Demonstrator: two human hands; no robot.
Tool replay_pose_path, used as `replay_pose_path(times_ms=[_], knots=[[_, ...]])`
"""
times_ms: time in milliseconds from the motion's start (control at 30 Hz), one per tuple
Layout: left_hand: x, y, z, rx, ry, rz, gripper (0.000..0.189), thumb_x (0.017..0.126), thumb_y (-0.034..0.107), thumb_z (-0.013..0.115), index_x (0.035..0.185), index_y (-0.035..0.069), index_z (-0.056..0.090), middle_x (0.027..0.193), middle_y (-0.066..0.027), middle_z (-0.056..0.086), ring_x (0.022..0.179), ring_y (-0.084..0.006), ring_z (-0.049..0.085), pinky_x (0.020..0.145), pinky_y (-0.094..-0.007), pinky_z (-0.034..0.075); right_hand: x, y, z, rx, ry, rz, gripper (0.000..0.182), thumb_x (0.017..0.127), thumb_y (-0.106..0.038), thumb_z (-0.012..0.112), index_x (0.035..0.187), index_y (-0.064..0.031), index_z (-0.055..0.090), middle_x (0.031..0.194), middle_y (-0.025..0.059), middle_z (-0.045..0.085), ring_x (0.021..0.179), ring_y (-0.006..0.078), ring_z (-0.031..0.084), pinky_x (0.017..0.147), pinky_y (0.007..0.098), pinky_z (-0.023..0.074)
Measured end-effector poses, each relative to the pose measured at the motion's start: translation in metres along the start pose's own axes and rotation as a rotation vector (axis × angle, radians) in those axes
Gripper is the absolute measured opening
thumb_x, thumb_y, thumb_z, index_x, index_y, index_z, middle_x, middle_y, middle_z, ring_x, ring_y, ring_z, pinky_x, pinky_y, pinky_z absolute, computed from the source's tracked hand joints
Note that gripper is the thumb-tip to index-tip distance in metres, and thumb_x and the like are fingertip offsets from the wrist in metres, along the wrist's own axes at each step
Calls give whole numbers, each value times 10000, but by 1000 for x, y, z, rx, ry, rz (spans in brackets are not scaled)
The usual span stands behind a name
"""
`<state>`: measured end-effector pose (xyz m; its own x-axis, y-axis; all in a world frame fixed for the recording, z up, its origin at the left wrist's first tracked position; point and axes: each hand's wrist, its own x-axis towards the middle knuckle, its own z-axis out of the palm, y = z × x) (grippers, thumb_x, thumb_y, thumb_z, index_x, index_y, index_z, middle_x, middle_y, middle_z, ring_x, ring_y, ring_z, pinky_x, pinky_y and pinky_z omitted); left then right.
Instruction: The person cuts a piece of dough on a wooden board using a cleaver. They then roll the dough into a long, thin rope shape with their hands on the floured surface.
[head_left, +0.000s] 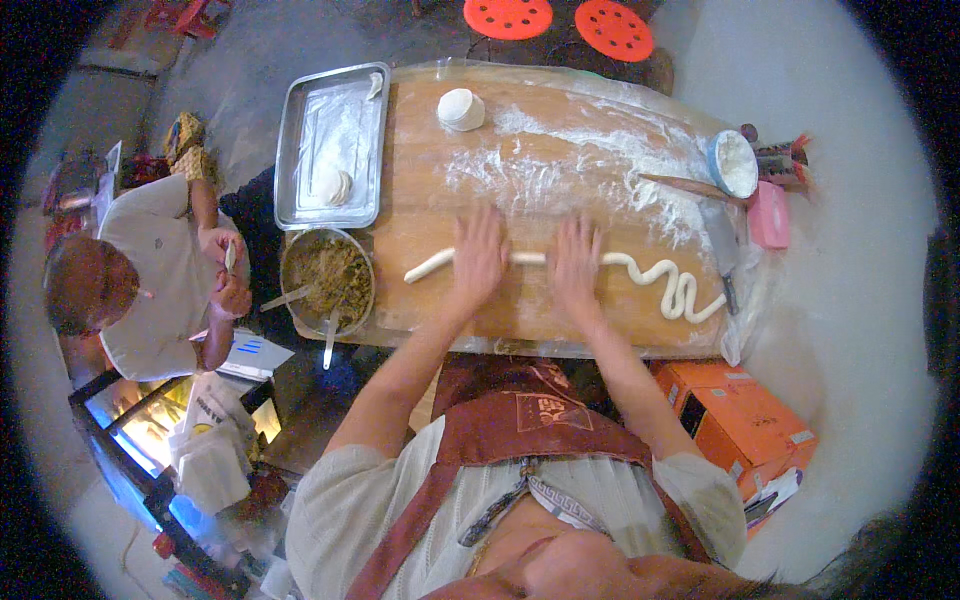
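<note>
A long rope of white dough (529, 258) lies across the wooden board (420, 202). My left hand (480, 259) rests flat over its left part, blurred, with the palm down. My right hand (576, 264) presses on it a short way to the right, also blurred. Both hands have their fingers stretched away from me and grip nothing. Between them a straight piece of dough shows; a thicker end sticks out to the left. Beyond my right hand the rope winds in loose bends towards a cleaver (720, 238) at the board's right edge.
Loose flour, a stack of dough wrappers (460, 110) and a rolling pin (686, 187) lie farther back. A flour bowl (733, 163) and pink box (769, 215) stand right. Left are a metal tray (283, 150), a bowl of filling (330, 274), and a co-worker (161, 270) holding a dumpling.
</note>
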<state>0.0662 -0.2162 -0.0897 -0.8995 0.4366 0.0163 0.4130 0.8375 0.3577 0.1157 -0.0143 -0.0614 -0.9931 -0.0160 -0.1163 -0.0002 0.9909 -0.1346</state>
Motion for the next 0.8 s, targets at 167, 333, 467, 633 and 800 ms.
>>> replay_pose_path(times_ms=[167, 333, 467, 633, 800], knots=[[80, -14, -24, 97, 195, -117, 541, 1009, 258, 515, 1474, -6, 435, 1586, -215, 370, 1479, -391, 327, 1188, -629, 220, 76, 34, -6, 24, 370, 269, 649, 965, -266, 555, 1495, 61, 374, 1607, 265, 301, 1524, 418, 214, 1228, 559, 171], [-73, -19, -14, 127, -96, 177, 676, 953, 331, 615, 1534, 71, 387, 1627, -116, 342, 1502, -333, 316, 1201, -648, 190, -97, 47, 32, 29, 45, -129, 715, 912, -297, 653, 1535, -73, 384, 1625, 143, 325, 1533, 367, 222, 1214, 584, 218], [-91, -42, -11, 10, -117, 62, 666, 956, 297, 605, 1543, 76, 379, 1632, -135, 334, 1501, -355, 308, 1223, -642, 143, -91, 49, 3, 97, -121, -60, 695, 912, -230, 661, 1521, -33, 390, 1616, 170, 331, 1535, 380, 212, 1226, 618, 142], [43, -91, -38, 137, 209, -83, 584, 989, 302, 549, 1503, 51, 432, 1605, -179, 364, 1489, -386, 316, 1201, -613, 208, 41, 97, 2, -1, 344, 276, 613, 947, -252, 580, 1484, 3, 431, 1581, 209, 383, 1498, 405, 268, 1226, 589, 174], [-85, -78, -34, 190, 55, -160, 657, 946, 250, 620, 1534, 62, 394, 1627, -162, 332, 1509, -380, 285, 1182, -651, 198, -58, 85, -3, 61, 23, 62, 645, 932, -187, 576, 1515, -1, 371, 1631, 222, 270, 1517, 422, 218, 1223, 581, 163]])
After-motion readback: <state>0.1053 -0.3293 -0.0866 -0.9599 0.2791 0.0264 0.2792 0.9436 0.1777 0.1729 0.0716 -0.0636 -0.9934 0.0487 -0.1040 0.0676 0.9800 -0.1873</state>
